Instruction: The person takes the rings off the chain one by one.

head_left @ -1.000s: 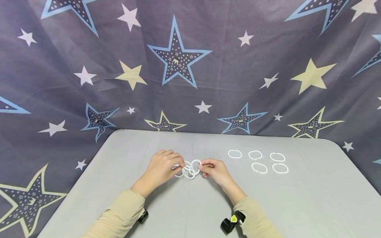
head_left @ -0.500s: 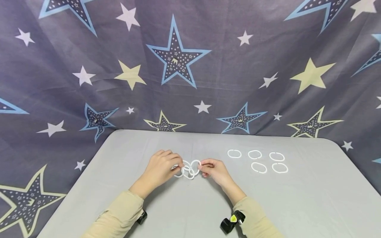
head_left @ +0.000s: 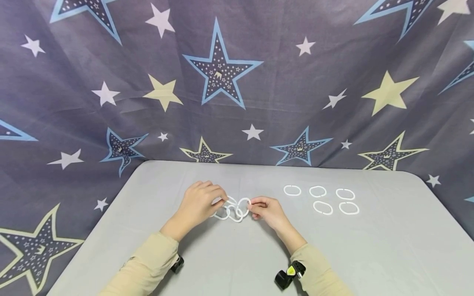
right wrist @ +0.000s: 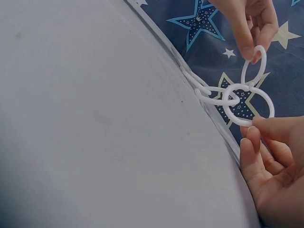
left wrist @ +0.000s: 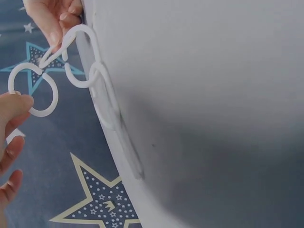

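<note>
The left hand (head_left: 198, 204) pinches one white link (right wrist: 264, 59) between thumb and finger; the right hand (head_left: 266, 210) pinches the end of a short white chain (right wrist: 217, 102) in much the same way. Both are over the middle of the counter (head_left: 229, 263).

Behind, a star-printed curtain (head_left: 270, 98) hangs close to the counter's far edge, so there is little reach that way. The far corners are rounded, and grey surface runs toward the person between the sleeves (head_left: 322, 273), which looks the easiest room for drawing the hands apart. To the right, five loose links (head_left: 318, 196) lie flat, well apart from the right hand; a wide sweep that way could scatter them.

The chain lies between the hands. It should weigh little and flop at every joint, so its end link is the place to hold, letting the rest trail.

Each link looks like smooth, stiff plastic, likely springy rather than brittle and apt to twist in the fingers; a firm pinch opposite the gap would suit it.

In the right wrist view, the white link overlaps the chain's end link, though whether one is hooked through the other I cannot make out.
</note>
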A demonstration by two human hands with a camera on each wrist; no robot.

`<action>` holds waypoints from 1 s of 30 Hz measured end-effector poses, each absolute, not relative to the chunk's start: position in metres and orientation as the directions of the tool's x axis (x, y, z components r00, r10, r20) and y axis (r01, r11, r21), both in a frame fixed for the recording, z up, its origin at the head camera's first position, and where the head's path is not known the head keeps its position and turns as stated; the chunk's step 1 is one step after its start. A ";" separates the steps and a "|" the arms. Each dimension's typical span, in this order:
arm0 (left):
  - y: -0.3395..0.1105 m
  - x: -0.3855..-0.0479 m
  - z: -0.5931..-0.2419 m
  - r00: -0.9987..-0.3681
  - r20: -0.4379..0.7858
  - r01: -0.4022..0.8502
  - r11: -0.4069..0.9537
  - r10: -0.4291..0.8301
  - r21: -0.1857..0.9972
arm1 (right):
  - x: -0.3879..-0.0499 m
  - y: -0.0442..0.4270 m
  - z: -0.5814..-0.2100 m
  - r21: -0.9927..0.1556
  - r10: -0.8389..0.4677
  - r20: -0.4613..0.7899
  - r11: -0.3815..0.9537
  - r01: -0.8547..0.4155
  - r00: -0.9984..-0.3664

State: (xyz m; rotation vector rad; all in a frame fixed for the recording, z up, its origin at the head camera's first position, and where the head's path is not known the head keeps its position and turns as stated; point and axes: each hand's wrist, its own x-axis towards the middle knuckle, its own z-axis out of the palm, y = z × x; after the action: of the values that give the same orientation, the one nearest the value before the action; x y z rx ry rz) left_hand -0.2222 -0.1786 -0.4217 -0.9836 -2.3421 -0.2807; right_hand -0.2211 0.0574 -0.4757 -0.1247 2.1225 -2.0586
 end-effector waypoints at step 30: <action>-0.153 -0.289 -0.403 -0.767 0.378 0.623 0.741 0.518 0.249 | -0.224 0.061 -0.476 -0.997 -0.233 -0.077 0.001 0.079 -0.970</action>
State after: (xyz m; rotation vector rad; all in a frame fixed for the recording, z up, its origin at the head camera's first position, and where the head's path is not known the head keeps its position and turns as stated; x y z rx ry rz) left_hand -0.2888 -0.1526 -0.4027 -0.8925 -2.6580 -0.5290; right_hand -0.2241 0.0613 -0.4764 -0.1620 2.0527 -2.0708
